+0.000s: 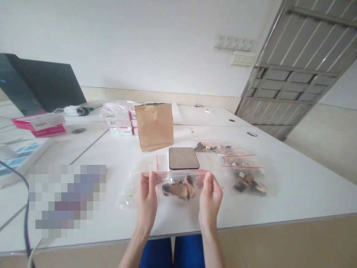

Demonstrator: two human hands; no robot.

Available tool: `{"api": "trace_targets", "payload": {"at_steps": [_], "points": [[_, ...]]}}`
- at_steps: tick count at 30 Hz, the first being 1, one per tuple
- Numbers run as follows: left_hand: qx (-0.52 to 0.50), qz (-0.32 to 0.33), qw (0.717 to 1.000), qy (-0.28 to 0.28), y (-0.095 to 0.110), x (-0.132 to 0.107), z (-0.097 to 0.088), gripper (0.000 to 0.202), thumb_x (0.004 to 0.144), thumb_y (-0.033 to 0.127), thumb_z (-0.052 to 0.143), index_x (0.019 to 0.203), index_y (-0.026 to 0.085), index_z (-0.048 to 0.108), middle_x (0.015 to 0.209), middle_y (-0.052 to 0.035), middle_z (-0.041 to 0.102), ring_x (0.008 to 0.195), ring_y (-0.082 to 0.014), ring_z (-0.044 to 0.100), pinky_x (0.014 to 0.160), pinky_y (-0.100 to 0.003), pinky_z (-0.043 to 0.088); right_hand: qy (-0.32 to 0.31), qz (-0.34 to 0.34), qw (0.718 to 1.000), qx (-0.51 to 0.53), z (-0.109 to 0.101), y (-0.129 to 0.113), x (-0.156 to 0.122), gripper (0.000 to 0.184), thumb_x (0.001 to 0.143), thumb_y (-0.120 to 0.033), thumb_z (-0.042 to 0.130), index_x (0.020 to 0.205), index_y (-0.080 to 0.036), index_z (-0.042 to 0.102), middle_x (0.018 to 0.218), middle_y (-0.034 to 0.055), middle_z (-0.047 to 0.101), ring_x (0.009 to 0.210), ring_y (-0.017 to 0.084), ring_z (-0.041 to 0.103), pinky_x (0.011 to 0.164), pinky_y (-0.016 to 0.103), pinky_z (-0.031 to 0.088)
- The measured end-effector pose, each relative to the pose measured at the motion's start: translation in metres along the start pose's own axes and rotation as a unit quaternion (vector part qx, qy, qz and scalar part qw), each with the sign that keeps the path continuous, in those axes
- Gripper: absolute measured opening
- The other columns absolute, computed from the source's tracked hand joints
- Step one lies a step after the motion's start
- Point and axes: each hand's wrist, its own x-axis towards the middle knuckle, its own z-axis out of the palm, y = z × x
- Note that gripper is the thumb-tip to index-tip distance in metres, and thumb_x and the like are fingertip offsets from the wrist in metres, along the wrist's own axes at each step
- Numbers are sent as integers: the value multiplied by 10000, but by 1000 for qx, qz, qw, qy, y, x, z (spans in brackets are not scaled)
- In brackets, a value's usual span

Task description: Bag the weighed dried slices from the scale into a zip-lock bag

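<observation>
A clear zip bag point(176, 186) of what seem dried brown pieces is held above the white table point(292, 193), its top corners pinched by left hand point(147, 199) and right hand point(209, 197).

White table point(292, 186) bears paper bag point(155, 126), scale point(183, 158).

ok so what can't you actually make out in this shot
- Head view: whether the clear zip bag's red seal is closed; the left hand and right hand cover both ends.
- What the brown and dark pieces inside are: too small.
- The brown paper bag's contents: opaque.
- A pixelated patch hides part of the white table.
- Pink box labels: too small to read.
</observation>
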Motion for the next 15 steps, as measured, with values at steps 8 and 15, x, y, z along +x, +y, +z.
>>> {"api": "trace_targets", "payload": {"at_steps": [8,15], "points": [[61,23,997,34,5,-3,15,305,893,516,414,822,219,405,494,70,531,426,-108,517,441,-203,418,56,-36,998,16,5,10,-2,441,885,-558,415,655,-188,489,570,-29,459,553,112,455,556,225,372],[31,6,999,-30,-5,7,1,376,845,578,461,863,202,468,579,15,625,503,-151,608,487,-252,465,-105,52,993,6,-15,7,14,471,827,-593,493,712,-155,625,648,27,617,503,114,466,473,229,365]]}}
